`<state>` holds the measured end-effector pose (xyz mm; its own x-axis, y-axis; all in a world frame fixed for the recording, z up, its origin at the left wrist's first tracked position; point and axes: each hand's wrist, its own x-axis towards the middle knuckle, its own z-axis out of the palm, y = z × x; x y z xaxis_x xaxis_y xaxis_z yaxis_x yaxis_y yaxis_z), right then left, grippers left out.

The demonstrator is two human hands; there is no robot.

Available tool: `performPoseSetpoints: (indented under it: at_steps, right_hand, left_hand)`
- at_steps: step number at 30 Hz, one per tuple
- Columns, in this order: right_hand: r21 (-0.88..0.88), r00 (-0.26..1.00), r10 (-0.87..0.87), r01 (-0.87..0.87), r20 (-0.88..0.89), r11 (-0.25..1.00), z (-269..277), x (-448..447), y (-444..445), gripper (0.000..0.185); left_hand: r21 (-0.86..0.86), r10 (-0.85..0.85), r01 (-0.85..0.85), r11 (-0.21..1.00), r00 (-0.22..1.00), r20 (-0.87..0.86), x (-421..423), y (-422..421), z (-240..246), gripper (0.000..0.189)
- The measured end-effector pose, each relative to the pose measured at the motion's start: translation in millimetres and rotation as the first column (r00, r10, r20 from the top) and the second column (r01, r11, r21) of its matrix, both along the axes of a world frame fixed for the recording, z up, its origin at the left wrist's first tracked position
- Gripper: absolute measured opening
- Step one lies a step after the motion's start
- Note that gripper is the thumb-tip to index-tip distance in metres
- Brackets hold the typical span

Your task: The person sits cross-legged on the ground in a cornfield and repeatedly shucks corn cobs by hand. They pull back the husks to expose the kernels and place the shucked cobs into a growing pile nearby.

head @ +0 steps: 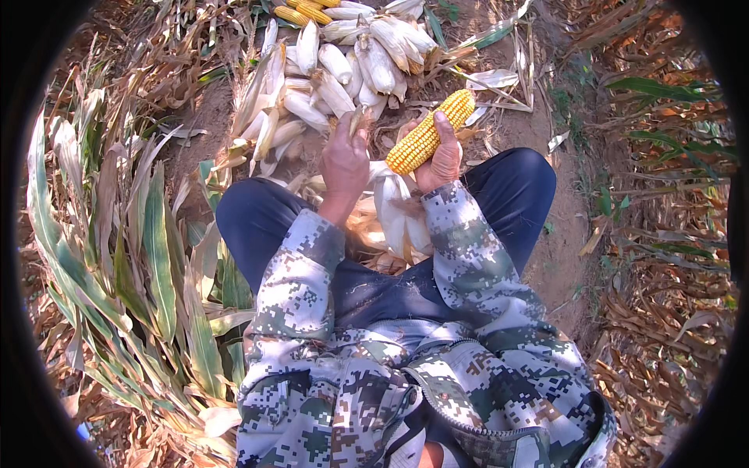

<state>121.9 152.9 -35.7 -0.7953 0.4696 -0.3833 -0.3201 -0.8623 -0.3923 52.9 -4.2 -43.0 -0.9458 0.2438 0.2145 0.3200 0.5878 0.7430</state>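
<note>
A bare yellow ear of corn [430,133] lies slanted in my right hand [440,158], the thumb pressed along its upper side. To its left, my left hand [345,164] is raised with its fingers closed around a small brownish piece, perhaps husk or corn silk [356,120]. Peeled pale husk [395,213] hangs down between my forearms, below the ear. Just beyond my hands is a heap of ears in pale husks [374,61], and several bare yellow ears [301,13] lie at its far edge.
Cut corn stalks with long green and dry leaves [158,263] lie at the left. Dry corn leaves [661,327] line the right side beyond a strip of bare soil [564,245]. My bent knees [521,175] frame the husks on the ground.
</note>
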Motion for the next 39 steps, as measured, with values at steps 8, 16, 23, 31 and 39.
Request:
performPoseSetpoints:
  at_steps: [8, 16, 23, 31, 39]
  right_hand:
    - [0.111, 0.988, -0.089, 0.076, 0.123, 0.991, -11, 8, 2, 0.045]
    - [0.184, 0.996, 0.018, -0.033, 0.083, 0.982, -2, 9, -2, 0.042]
    - [0.347, 0.973, 0.125, -0.188, 0.196, 0.919, 8, 11, -4, 0.037]
    - [-0.217, 0.838, 0.546, -0.536, -0.018, 0.816, 12, 3, 13, 0.035]
    - [-0.383, 0.888, 0.45, -0.385, 0.093, 0.84, -57, -7, 1, 0.032]
  left_hand:
    - [-0.231, -0.474, 0.55, 0.803, 0.823, 0.311, 24, 1, 9, 0.094]
    - [-0.1, -0.299, 0.419, 0.903, 0.776, 0.555, 38, 8, 6, 0.05]
    - [-0.291, -0.368, 0.475, 0.831, 0.86, 0.353, 50, 2, 9, 0.044]
    - [-0.573, -0.759, 0.759, 0.309, 0.56, 0.332, 50, -9, -1, 0.022]
    - [-0.515, -0.73, 0.838, 0.18, 0.465, 0.501, 85, -24, -46, 0.06]
